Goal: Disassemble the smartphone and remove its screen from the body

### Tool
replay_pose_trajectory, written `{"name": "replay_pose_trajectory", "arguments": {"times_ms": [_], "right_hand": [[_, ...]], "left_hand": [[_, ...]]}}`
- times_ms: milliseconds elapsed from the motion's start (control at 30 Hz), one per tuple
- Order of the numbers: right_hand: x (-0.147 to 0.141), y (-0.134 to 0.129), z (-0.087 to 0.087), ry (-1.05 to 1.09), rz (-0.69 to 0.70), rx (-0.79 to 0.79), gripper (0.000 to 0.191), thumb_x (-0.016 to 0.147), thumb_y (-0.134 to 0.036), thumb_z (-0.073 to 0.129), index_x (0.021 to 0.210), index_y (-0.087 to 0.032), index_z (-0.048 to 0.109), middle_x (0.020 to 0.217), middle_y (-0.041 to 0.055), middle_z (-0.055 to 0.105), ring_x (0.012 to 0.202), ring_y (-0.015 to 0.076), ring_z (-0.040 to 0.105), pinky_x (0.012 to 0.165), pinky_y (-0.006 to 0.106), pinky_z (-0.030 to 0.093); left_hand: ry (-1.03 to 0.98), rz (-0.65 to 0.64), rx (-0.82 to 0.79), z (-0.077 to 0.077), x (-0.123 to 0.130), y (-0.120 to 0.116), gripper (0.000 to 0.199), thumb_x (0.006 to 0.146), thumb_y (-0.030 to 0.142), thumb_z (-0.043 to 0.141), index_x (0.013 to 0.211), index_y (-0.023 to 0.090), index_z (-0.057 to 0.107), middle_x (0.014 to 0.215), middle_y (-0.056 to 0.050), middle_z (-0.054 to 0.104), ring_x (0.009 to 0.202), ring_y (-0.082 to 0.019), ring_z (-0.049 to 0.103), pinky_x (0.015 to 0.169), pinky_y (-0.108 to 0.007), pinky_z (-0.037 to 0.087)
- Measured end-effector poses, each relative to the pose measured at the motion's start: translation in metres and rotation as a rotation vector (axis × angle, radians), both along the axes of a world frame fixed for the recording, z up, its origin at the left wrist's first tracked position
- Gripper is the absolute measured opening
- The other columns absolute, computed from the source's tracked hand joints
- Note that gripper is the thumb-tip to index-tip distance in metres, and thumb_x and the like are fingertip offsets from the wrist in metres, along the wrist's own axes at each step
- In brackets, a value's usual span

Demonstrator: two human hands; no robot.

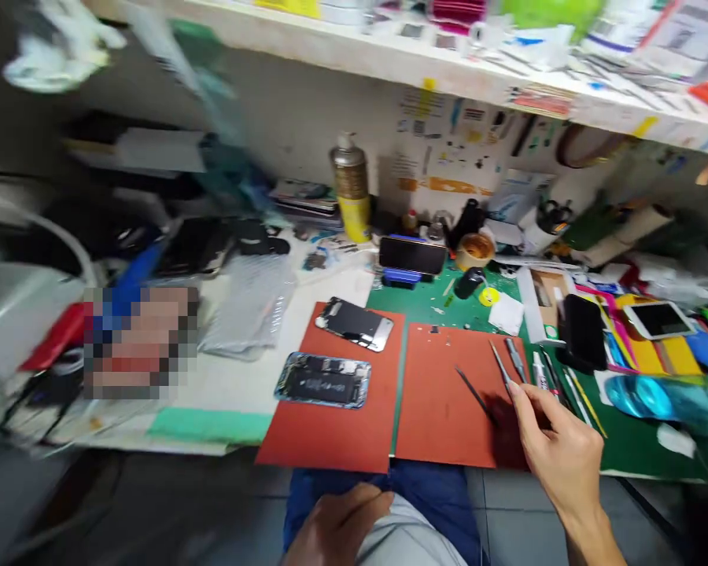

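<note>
My right hand [558,444] is closed in a pinch on slim tweezers [501,364], their tip pointing up over the right red mat [442,409]. A dark thin stick-like tool [475,393] lies on that mat, left of the hand, and a small grey-handled tool [514,358] is at its right edge. Down at my lap, my left hand [345,519] rests with its fingers curled together and nothing visible in them. On the left red mat [330,436] lies an opened phone body [323,381] with its battery and inner parts showing. Above it is a detached phone screen assembly [354,322].
A spray can [352,189] stands at the back, beside a phone on a blue stand [411,258]. Bubble wrap [251,299] lies left. Pens, phones and a blue bottle [654,397] crowd the right. A cluttered shelf [377,51] overhangs the bench.
</note>
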State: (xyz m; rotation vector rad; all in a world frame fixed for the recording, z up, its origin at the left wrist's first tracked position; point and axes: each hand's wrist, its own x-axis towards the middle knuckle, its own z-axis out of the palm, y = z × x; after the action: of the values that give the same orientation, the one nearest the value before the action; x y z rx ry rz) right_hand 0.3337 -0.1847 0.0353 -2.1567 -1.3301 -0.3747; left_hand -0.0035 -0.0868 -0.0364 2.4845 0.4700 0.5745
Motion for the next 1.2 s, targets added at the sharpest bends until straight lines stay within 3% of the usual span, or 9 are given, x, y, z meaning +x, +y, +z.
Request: {"name": "replay_pose_trajectory", "arguments": {"times_ms": [67, 167, 300, 467, 733, 867, 1000, 1100, 1200], "right_hand": [[-0.016, 0.031, 0.022, 0.069, 0.209, 0.028, 0.015, 0.107, -0.032, 0.068, 0.11, -0.018, 0.076, 0.087, 0.003, 0.079, 0.065, 0.0138, 0.07, 0.065, 0.025, 0.051], [-0.039, 0.092, 0.036, 0.146, 0.491, -0.166, 0.021, 0.109, -0.034, 0.063, 0.12, -0.018, 0.072, 0.1, 0.0067, 0.077, 0.08, 0.0184, 0.073, 0.072, 0.029, 0.057], [-0.059, 0.173, 0.015, 0.072, 0.618, -0.533, 0.054, 0.102, -0.039, 0.071, 0.147, -0.012, 0.058, 0.139, 0.0195, 0.068, 0.127, 0.0337, 0.066, 0.106, 0.048, 0.057], [-0.067, 0.225, -0.009, -0.006, 0.644, -0.725, 0.078, 0.094, -0.039, 0.076, 0.158, -0.006, 0.045, 0.146, 0.0235, 0.062, 0.132, 0.0362, 0.06, 0.111, 0.047, 0.052], [-0.09, 0.25, 0.002, -0.153, 0.656, -0.875, 0.1, 0.077, -0.033, 0.079, 0.165, -0.011, 0.036, 0.137, 0.0224, 0.064, 0.123, 0.0371, 0.061, 0.103, 0.047, 0.049], [-0.1, 0.263, -0.001, -0.189, 0.644, -0.946, 0.115, 0.071, -0.03, 0.083, 0.17, -0.011, 0.028, 0.136, 0.0254, 0.063, 0.121, 0.0393, 0.062, 0.094, 0.045, 0.051], [-0.1, 0.272, 0.005, -0.19, 0.631, -0.956, 0.117, 0.073, -0.033, 0.083, 0.172, -0.012, 0.023, 0.143, 0.0272, 0.06, 0.126, 0.0405, 0.061, 0.094, 0.044, 0.052], [-0.087, 0.259, 0.025, -0.173, 0.583, -0.925, 0.115, 0.075, -0.035, 0.081, 0.172, -0.013, 0.022, 0.142, 0.0248, 0.06, 0.127, 0.0402, 0.061, 0.094, 0.045, 0.053], [-0.064, 0.213, 0.049, -0.127, 0.521, -0.823, 0.106, 0.08, -0.033, 0.071, 0.171, -0.014, 0.019, 0.138, 0.0219, 0.06, 0.124, 0.0386, 0.062, 0.092, 0.045, 0.055]], "left_hand": [[0.037, 0.054, 0.005, 0.011, 0.0, 0.002, 0.038, 0.118, 0.028, 0.032, 0.108, 0.025, 0.069, 0.08, 0.005, 0.077, 0.062, -0.01, 0.072, 0.062, -0.022, 0.056], [0.003, 0.1, 0.048, 0.015, -0.008, 0.004, 0.037, 0.116, 0.026, 0.043, 0.082, 0.024, 0.058, 0.063, 0.007, 0.064, 0.054, -0.011, 0.065, 0.06, -0.028, 0.051], [-0.111, 0.224, 0.122, 0.016, -0.027, 0.018, 0.02, 0.111, 0.013, 0.051, 0.098, 0.02, 0.065, 0.081, 0.001, 0.075, 0.073, -0.013, 0.074, 0.077, -0.029, 0.055], [-0.136, 0.322, 0.243, 0.03, -0.054, 0.059, 0.019, 0.108, 0.013, 0.057, 0.122, 0.015, 0.069, 0.108, -0.007, 0.082, 0.101, -0.018, 0.077, 0.102, -0.032, 0.055], [0.013, 0.281, 0.464, 0.036, -0.065, 0.1, 0.033, 0.106, 0.01, 0.056, 0.136, 0.012, 0.068, 0.128, -0.01, 0.08, 0.121, -0.023, 0.074, 0.112, -0.036, 0.053], [0.185, 0.201, 0.549, 0.041, -0.046, 0.122, 0.046, 0.102, 0.012, 0.054, 0.148, 0.009, 0.06, 0.15, -0.016, 0.069, 0.14, -0.029, 0.064, 0.122, -0.043, 0.046], [0.378, 0.063, 0.513, 0.046, -0.011, 0.142, 0.071, 0.087, 0.012, 0.063, 0.156, 0.005, 0.049, 0.16, -0.021, 0.059, 0.149, -0.036, 0.055, 0.128, -0.048, 0.039], [0.5, -0.055, 0.518, 0.05, 0.014, 0.151, 0.08, 0.081, 0.016, 0.071, 0.156, 0.001, 0.047, 0.157, -0.025, 0.059, 0.145, -0.04, 0.056, 0.128, -0.052, 0.036], [0.554, -0.134, 0.515, 0.052, 0.03, 0.157, 0.083, 0.077, 0.019, 0.078, 0.153, 0.003, 0.049, 0.146, -0.025, 0.064, 0.136, -0.04, 0.059, 0.127, -0.054, 0.033]]}}
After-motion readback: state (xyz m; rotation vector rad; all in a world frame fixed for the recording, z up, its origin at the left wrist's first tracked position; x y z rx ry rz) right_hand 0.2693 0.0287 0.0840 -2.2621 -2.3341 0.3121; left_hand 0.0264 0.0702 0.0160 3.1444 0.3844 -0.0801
